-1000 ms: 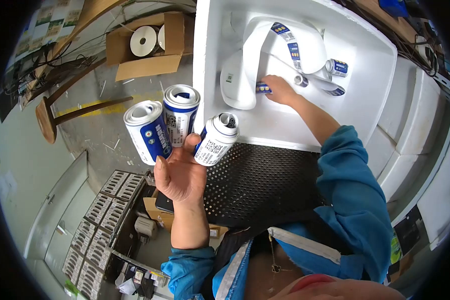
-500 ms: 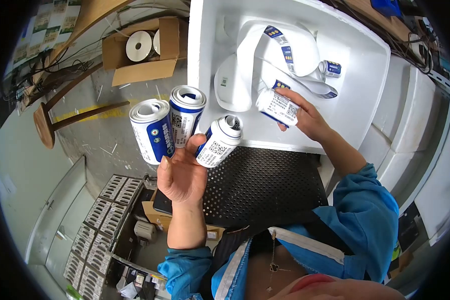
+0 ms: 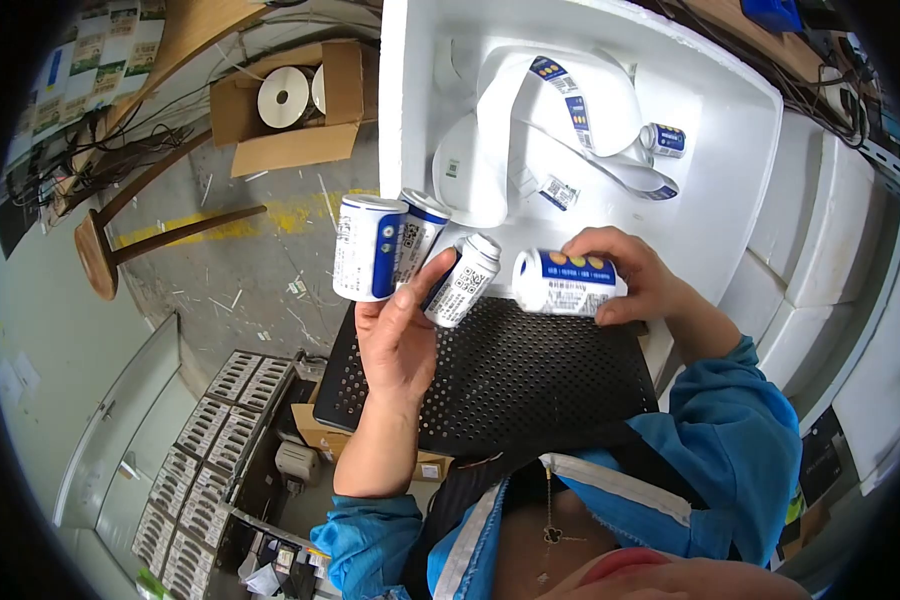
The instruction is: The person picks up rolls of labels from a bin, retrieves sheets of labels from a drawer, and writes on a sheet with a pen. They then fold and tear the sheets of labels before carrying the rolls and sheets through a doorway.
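Three rolls of printed labels sit in my left hand (image 3: 395,345): a wide label roll (image 3: 365,250) at the left, a second label roll (image 3: 422,235) partly behind it, and a shorter label roll (image 3: 465,280) at the right, gripped between the fingers. My right hand (image 3: 635,275) grips another label roll (image 3: 567,282), lying sideways, its open end toward the left hand. The two hands are apart, above the near edge of a white foam box (image 3: 710,240). Inside it lie a loose label strip (image 3: 495,140) in wide loops, a small label roll (image 3: 665,140) and a label piece (image 3: 558,192).
Below the hands is a black perforated seat (image 3: 530,370). A cardboard box (image 3: 300,145) with white rolls (image 3: 283,98) stands at the upper left, near a wooden stool (image 3: 95,255). Stacked trays (image 3: 195,470) are at the lower left.
My right hand has drawn back toward me with its label roll and turned it, so the blue side shows. My left hand has shifted right and tipped its rolls, hiding most of their coiled tops.
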`<state>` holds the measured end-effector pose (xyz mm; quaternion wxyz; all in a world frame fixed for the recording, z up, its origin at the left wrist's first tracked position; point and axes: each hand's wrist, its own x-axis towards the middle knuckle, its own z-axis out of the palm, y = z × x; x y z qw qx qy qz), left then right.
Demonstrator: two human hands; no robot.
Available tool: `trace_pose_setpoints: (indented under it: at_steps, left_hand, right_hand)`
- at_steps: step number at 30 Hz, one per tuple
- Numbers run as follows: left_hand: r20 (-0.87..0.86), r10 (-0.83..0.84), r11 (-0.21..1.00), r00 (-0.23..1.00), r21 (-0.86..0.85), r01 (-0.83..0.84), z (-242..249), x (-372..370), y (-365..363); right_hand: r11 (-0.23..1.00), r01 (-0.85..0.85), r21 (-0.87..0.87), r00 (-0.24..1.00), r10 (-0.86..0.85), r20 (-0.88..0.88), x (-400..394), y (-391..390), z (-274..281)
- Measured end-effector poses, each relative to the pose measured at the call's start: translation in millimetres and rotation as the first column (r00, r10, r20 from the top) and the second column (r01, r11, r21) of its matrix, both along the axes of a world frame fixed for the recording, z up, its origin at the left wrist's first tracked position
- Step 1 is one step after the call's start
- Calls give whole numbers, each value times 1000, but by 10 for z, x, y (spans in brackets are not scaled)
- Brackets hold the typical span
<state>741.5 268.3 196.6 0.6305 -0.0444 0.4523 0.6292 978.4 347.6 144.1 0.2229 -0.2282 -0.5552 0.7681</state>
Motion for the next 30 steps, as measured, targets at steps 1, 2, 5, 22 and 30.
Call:
trace_pose_setpoints:
  at_steps: [1, 2, 5, 22, 30]
  left_hand:
    - [-62, -40, 999, 997, -8, 39, -16, 4, -9]
    - [-123, -80, 997, 989, -18, 78, -24, 12, -14]
    - [-77, -165, 984, 983, -80, 159, -21, 67, -10]
    - [62, -612, 776, 788, -144, 614, -104, 306, -295]
    - [19, -647, 760, 762, -60, 647, -60, 312, -320]
  right_hand:
    - [999, -23, -48, 1000, 23, -11, 10, -7, 18]
    - [997, -2, -76, 997, -4, -76, -12, -24, 8]
    - [996, -9, -87, 998, 4, -64, -31, -45, -11]
    - [709, -103, 697, 992, 125, 20, -132, -43, 205]
    - [875, 127, 467, 711, -408, 573, -446, 368, -1550]
